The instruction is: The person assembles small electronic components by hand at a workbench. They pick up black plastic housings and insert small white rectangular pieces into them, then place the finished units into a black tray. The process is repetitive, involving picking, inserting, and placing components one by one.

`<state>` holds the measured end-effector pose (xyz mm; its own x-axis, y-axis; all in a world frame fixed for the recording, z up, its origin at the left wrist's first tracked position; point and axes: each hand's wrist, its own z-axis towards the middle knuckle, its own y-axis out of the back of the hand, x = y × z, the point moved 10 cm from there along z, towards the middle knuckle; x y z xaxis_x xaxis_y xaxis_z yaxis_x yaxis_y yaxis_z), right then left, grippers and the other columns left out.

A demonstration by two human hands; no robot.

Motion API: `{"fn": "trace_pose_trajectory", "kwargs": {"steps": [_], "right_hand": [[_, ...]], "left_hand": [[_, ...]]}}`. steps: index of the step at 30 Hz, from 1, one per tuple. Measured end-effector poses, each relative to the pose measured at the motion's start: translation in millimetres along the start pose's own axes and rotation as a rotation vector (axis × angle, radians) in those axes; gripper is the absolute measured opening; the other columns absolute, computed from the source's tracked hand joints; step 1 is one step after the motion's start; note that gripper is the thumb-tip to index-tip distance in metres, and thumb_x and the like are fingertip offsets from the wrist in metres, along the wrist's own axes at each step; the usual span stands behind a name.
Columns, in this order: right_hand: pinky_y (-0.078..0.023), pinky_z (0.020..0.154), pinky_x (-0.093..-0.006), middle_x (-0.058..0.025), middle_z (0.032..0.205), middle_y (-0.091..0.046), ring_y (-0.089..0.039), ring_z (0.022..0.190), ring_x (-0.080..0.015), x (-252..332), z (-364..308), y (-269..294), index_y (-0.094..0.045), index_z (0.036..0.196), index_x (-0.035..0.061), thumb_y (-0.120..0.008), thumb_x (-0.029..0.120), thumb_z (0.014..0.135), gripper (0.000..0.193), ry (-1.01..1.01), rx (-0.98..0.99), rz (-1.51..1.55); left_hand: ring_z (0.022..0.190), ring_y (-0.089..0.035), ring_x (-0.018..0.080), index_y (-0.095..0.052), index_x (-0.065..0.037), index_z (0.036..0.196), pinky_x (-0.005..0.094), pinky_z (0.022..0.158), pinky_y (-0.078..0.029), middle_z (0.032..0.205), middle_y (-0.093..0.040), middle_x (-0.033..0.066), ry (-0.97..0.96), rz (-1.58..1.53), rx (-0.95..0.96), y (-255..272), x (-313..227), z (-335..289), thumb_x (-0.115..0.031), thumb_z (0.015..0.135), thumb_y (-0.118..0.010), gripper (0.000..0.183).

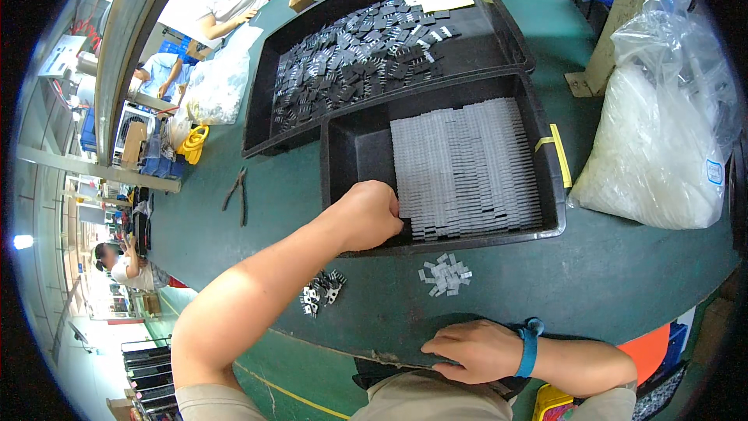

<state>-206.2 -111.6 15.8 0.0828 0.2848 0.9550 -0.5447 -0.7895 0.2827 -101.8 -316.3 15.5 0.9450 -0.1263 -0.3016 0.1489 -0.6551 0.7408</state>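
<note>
— Where are your hands?
— My left hand [372,214] is curled into a fist inside the near black tray [351,148], against the neat rows of grey metal pieces [463,168]; what it grips I cannot tell.
— The right?
— My right hand [477,349] lies loosely open, holding nothing, on the green table [592,281] edge, near a small grey pile [445,274].

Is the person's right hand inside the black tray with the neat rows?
No, the right hand rests flat on the green table edge; the left hand reaches into the near tray.
</note>
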Motion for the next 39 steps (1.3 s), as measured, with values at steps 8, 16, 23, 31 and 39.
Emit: {"fn": "trace_pose_trajectory", "kwargs": {"steps": [8,16,23,31,39], "right_hand": [[-0.054,0.083,-0.0491,-0.0177,0.102,-0.066,-0.066,0.094,-0.0387,0,0,3,-0.061,0.113,0.0033,-0.066,0.021,0.089,0.030,-0.001,-0.029,0.008],[-0.051,0.073,-0.0447,-0.0097,0.083,-0.060,-0.062,0.080,-0.0308,26,-2,9,-0.062,0.097,0.0062,-0.066,0.019,0.084,0.019,0.237,-0.072,-0.086],[-0.047,0.080,-0.0363,-0.0042,0.078,-0.058,-0.059,0.078,-0.0223,29,-4,-14,-0.067,0.097,0.0052,-0.067,0.020,0.077,0.025,0.308,0.076,-0.296],[-0.051,0.076,-0.0360,-0.0054,0.082,-0.059,-0.060,0.079,-0.0218,49,0,-36,-0.066,0.099,0.0034,-0.065,0.019,0.074,0.030,0.406,0.057,-0.502],[-0.054,0.067,-0.0438,-0.0119,0.089,-0.062,-0.065,0.080,-0.0322,16,-9,27,-0.067,0.099,0.0081,-0.070,0.011,0.080,0.019,-0.229,-0.335,-0.769]], "left_hand": [[0.086,-0.073,0.0336,-0.074,0.003,0.096,0.0414,0.079,-0.056,0.090,-0.073,0.0235,-0.019,-0.023,0.071,-2,-5,0,-0.010,0.080,-0.070,0.021],[0.083,-0.072,0.0327,-0.072,0.003,0.102,0.0393,0.076,-0.057,0.090,-0.073,0.0213,-0.204,0.037,-0.229,44,-13,-25,-0.007,0.083,-0.067,0.022],[0.076,-0.059,0.0077,-0.066,0.001,0.107,0.0242,0.063,-0.048,0.087,-0.063,0.0015,-0.230,-0.441,-0.506,77,-31,-118,0.004,0.086,-0.070,0.021],[0.075,-0.066,0.0251,-0.070,-0.001,0.100,0.0318,0.064,-0.051,0.091,-0.068,0.0141,-0.412,-0.389,-0.437,-16,-14,-178,0.002,0.079,-0.075,0.022],[0.089,-0.063,0.0217,-0.067,0.001,0.115,0.0327,0.080,-0.051,0.102,-0.065,0.0124,0.178,-0.549,-0.909,-48,188,-236,-0.001,0.085,-0.071,0.030]]}}
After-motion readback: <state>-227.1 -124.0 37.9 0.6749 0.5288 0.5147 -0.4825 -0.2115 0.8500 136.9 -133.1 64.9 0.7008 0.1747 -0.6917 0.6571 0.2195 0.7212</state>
